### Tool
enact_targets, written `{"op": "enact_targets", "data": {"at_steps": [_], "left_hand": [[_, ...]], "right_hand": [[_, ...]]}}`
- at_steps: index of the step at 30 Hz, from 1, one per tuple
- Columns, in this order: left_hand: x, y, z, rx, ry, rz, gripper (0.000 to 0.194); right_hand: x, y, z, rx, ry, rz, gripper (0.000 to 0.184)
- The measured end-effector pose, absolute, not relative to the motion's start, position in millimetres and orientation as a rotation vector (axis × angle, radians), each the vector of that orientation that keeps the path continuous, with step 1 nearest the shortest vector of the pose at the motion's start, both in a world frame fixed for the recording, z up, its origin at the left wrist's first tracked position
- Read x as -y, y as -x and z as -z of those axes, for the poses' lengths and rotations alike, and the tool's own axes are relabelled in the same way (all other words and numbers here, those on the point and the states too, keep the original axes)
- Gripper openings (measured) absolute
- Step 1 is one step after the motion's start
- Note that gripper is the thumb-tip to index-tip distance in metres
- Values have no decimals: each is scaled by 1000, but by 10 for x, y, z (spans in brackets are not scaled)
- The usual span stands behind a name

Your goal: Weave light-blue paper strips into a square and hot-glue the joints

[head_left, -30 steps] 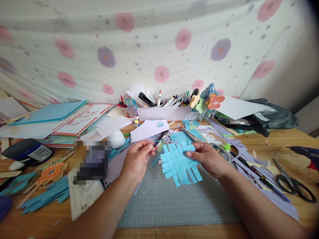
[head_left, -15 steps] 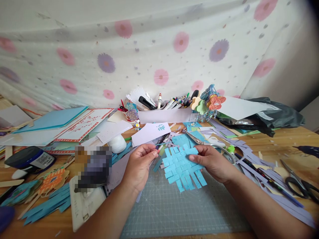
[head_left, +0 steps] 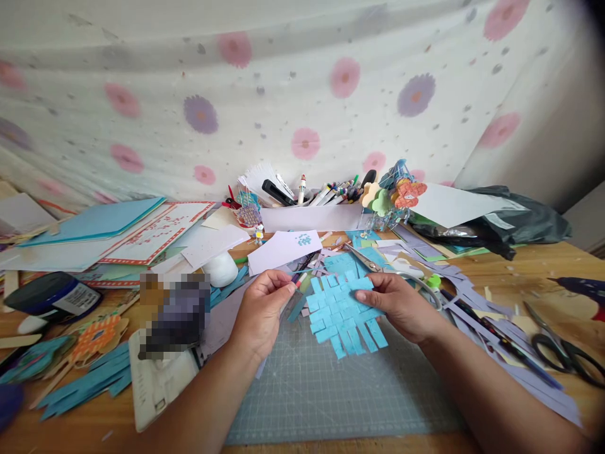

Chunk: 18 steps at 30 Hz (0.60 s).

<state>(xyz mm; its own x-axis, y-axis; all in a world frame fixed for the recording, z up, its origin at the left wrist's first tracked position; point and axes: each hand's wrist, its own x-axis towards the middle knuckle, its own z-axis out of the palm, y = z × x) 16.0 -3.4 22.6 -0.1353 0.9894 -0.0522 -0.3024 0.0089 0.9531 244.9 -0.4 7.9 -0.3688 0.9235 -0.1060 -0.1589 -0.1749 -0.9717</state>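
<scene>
My right hand (head_left: 397, 301) pinches the right edge of a woven mat of light blue paper strips (head_left: 338, 312), thumb on top. The mat is tilted above a grey-green cutting mat (head_left: 340, 397), with loose strip ends sticking out around its edges and longer ones at the bottom. Thumb and forefinger of my left hand (head_left: 265, 309) are pressed together left of the weave, on what looks like a thin blue paper strip seen edge-on; its full shape is hard to make out. Metal scissors (head_left: 363, 257) lie just behind the weave, partly hidden by my right hand.
Black-handled scissors (head_left: 562, 353) and purple paper scraps (head_left: 534, 372) lie at the right, near a glue gun (head_left: 579, 287). Leftward are a dark jar (head_left: 51, 296), blue strips (head_left: 89, 384) and a white device (head_left: 161, 384). A white pen box (head_left: 312, 217) stands at the back.
The view has shifted slightly. Both hands keep their grips, and the woven mat has barely moved. The thin strip at my left fingertips is less distinct now.
</scene>
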Motion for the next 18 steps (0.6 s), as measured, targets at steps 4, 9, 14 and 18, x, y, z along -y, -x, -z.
{"op": "enact_targets", "data": {"at_steps": [4, 9, 14, 18], "left_hand": [[23, -154, -222, -1096, -898, -1423, 20], [44, -159, -250, -1078, -850, -1435, 22], [59, -163, -241, -1046, -813, -1442, 24], [65, -166, -233, -1031, -825, -1461, 25]], "right_hand": [[2, -2452, -78, 1238, 977, -1667, 33], [-2, -2448, -77, 1250, 969, -1658, 32], [-10, -2444, -70, 1251, 958, -1669, 31], [-6, -2449, -40, 1246, 981, -1663, 29]]}}
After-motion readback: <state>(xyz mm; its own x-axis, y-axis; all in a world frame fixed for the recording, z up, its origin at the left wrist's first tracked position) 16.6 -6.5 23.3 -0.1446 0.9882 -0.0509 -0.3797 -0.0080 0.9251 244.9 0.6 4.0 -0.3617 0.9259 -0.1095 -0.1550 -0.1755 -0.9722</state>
